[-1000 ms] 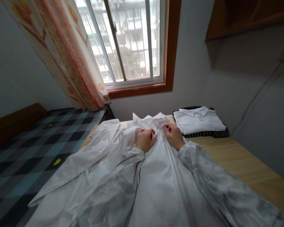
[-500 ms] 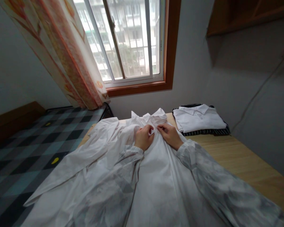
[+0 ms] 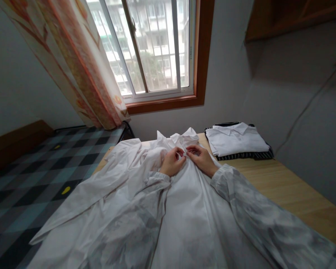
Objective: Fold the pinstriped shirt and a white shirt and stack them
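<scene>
A white shirt (image 3: 190, 209) lies spread over the table, its collar at the far end and one sleeve (image 3: 81, 201) reaching out to the left. Just below the collar, my left hand (image 3: 173, 162) pinches the front edge of the cloth. My right hand (image 3: 202, 160) grips the same front placket from the other side, fingertips almost touching those of the left. Any button between the fingers is too small to make out. Grey-white patterned sleeves cover both my forearms.
To the right, a folded white shirt (image 3: 236, 140) rests on dark striped cloth (image 3: 257, 154) at the back of the wooden table (image 3: 291, 190). A checked bed (image 3: 58, 160) stands at the left. Behind are a curtain (image 3: 92, 74), a window (image 3: 156, 52) and a wall shelf (image 3: 294, 18).
The fingers of my left hand have shifted slightly on the cloth, its thumb now nearer the right fingertips. Both hands stay at the shirt's front, and the folded pile has not moved.
</scene>
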Available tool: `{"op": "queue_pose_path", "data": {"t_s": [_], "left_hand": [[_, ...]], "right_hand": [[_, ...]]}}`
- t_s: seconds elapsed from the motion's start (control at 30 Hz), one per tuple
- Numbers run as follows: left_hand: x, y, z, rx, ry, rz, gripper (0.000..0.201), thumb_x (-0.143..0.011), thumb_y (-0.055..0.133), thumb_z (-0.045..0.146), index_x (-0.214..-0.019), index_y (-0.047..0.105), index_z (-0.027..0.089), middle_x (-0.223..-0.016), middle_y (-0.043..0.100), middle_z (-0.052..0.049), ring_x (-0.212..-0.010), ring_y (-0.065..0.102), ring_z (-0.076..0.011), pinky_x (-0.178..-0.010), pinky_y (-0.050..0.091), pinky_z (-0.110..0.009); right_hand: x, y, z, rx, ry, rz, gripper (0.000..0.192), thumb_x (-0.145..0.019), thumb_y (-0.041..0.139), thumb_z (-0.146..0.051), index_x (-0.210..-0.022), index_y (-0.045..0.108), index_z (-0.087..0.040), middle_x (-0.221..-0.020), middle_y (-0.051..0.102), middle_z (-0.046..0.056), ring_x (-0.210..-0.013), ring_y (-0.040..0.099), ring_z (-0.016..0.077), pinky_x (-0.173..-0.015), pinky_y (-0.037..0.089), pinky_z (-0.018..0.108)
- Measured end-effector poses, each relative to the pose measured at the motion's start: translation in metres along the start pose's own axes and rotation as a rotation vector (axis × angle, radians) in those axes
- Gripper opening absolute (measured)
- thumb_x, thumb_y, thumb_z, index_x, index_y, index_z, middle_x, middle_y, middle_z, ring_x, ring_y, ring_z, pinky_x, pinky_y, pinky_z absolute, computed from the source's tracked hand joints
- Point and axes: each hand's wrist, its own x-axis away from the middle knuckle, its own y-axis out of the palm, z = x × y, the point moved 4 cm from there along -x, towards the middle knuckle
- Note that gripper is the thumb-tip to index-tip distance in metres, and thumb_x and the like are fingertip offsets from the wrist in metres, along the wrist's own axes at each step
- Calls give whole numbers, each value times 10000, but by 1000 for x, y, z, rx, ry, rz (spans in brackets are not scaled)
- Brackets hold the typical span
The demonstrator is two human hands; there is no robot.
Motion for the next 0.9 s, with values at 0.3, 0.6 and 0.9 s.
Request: {"op": "queue_pose_path", "data": {"t_s": [0.3,0.6,0.9], "left_hand": [[-1,4,-3,-47,-20,-50,56,-918,709,236,-922,737,188,-841,750,-9,-708,583,-153,-700,443,-284],[-2,10,-18,-118,14,-45,54,-883,756,176,-932,778,174,-921,670,-29,-729,580,-142,-709,462,-278],[-2,10,-21,-103,-47,-42,77,-964,710,245,-916,726,188,-837,698,-21,-728,593,-163,-703,447,-292]], "right_hand": [[-2,2,7,-48,11,3,316,-892,811,-495,-1040,770,-218,-1016,814,78,-933,758,251,-899,619,410],[-2,0,7,-18,15,-29,245,-891,801,-435,-1004,765,-221,-1005,812,74,-924,753,249,-895,608,401],[-1,-1,4,82,-15,-6,211,-911,745,-412,-996,761,-220,-987,816,67,-911,743,242,-855,595,380]]}}
